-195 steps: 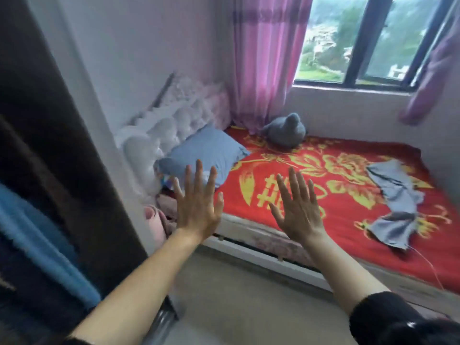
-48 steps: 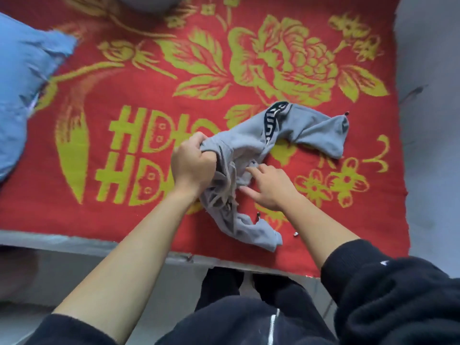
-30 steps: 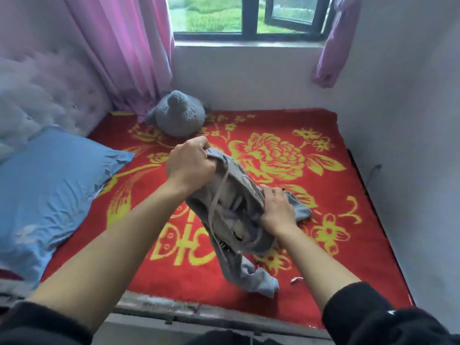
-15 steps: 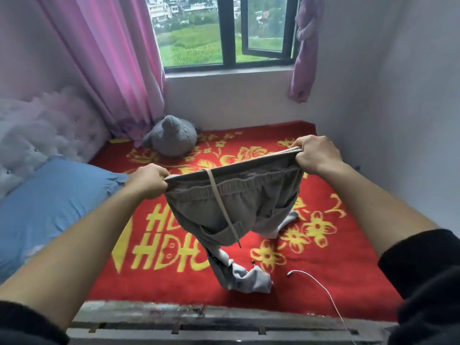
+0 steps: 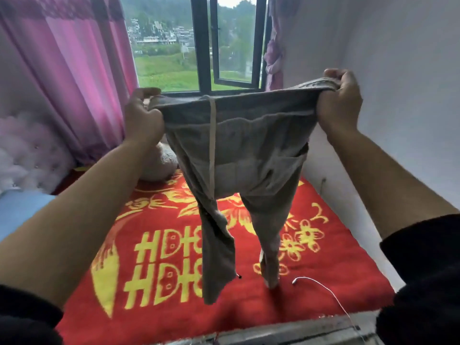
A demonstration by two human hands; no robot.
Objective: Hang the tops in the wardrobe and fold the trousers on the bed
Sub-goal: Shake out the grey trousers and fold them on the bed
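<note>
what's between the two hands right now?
In the head view, the waistband of the grey trousers is stretched between the left hand and the right hand, a pale drawstring hanging from it. Both legs dangle over the red blanket.

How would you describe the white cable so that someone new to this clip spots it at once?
Start at the bed with its red blanket patterned in yellow. Near its front right corner, right of the hanging trousers, lies the cable. It is the only thin white line on the blanket, curving from a small plug end toward the bed's edge.
</note>
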